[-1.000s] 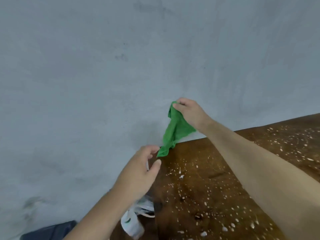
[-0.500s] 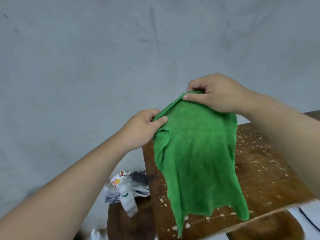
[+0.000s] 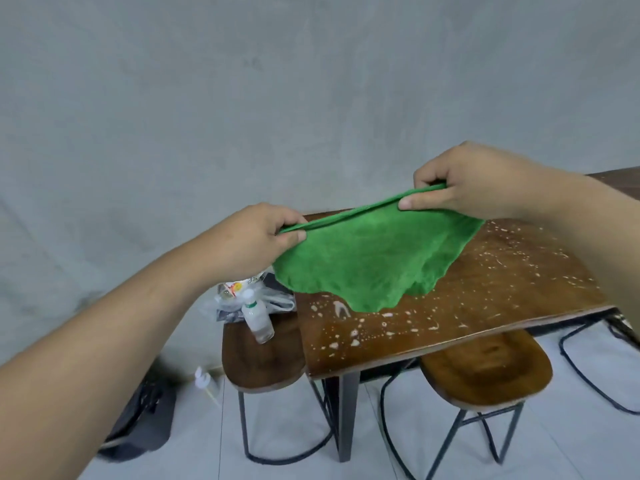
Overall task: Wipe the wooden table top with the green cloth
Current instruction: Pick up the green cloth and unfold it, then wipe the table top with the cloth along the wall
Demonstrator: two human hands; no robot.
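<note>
The green cloth [image 3: 374, 258] is spread wide above the wooden table top [image 3: 485, 299], its lower edge draping down onto or just over the wood. My left hand [image 3: 256, 237] pinches the cloth's left top corner between thumb and fingers. My right hand [image 3: 471, 185] pinches the right top corner, higher and farther back. The top edge is stretched taut between the two hands. The brown table top is covered with many pale splashes and specks, thickest near its front left corner.
A wooden stool [image 3: 263, 355] left of the table carries a small plastic bottle [image 3: 256, 318] and a clear bag [image 3: 242, 292]. A second stool [image 3: 485, 372] stands under the table's front edge. A dark bag [image 3: 142, 420] and a white bottle [image 3: 204, 379] lie on the floor. Grey wall behind.
The cloth went from hanging bunched in my right hand to being held by both hands and stretched out wide, then lowered toward the table. The view tilted downward, revealing the stools.
</note>
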